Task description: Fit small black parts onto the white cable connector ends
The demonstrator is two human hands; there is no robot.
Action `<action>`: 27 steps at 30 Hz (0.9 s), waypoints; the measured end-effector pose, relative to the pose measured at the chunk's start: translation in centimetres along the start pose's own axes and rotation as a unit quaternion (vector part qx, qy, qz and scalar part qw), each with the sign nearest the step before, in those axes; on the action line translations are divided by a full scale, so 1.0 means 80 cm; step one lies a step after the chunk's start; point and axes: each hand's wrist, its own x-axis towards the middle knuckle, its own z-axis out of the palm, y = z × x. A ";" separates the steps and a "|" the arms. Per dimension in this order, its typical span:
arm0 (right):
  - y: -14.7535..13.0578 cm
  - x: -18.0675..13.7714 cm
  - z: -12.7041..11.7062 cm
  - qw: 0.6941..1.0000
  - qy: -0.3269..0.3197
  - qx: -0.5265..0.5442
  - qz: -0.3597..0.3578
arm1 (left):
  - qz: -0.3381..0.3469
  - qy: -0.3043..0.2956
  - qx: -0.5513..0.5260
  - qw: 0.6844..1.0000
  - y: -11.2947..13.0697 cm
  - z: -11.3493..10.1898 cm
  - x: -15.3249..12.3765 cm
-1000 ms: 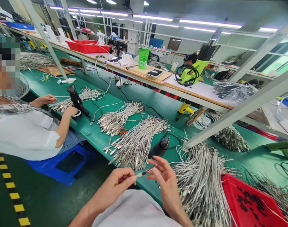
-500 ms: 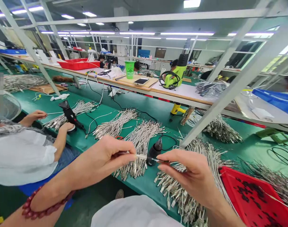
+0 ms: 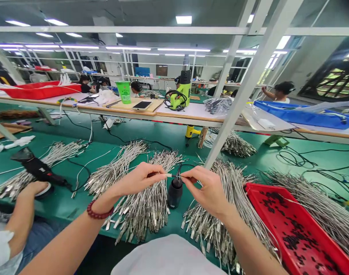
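My left hand (image 3: 142, 177) pinches a cable (image 3: 169, 175), whose short white piece shows past the fingertips. Facing it, my right hand (image 3: 205, 187) is closed thumb to finger on the same cable's thin dark part. Both hands hold it just above the nozzle of a black heat gun (image 3: 174, 194) that stands upright on the green bench. Under my left forearm lies a bundle of white USB cables (image 3: 147, 208), plugs towards me. Another cable bundle (image 3: 226, 217) spreads below my right hand. A red tray (image 3: 280, 225) with small black pieces sits right of it.
On the left, a co-worker's hand (image 3: 36, 188) grips a second black heat gun (image 3: 39, 168). A slanted white post (image 3: 234, 103) rises from the bench. The shelf (image 3: 191, 110) ahead carries a green cup (image 3: 124, 92), a phone (image 3: 142, 105) and a green heat gun (image 3: 184, 88).
My view has swung right. Both hands, still pinching the cable, are now directly over the heat gun's nozzle and farther from me. The co-worker has mostly left the view.
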 end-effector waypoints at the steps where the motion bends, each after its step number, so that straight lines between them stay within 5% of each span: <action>1: 0.002 -0.001 0.003 1.000 0.004 0.002 0.009 | 0.000 -0.008 -0.003 1.000 -0.005 0.002 0.003; 27: 0.054 0.004 0.036 0.992 0.043 -0.022 0.114 | -0.013 0.029 -0.006 0.999 -0.036 0.029 0.049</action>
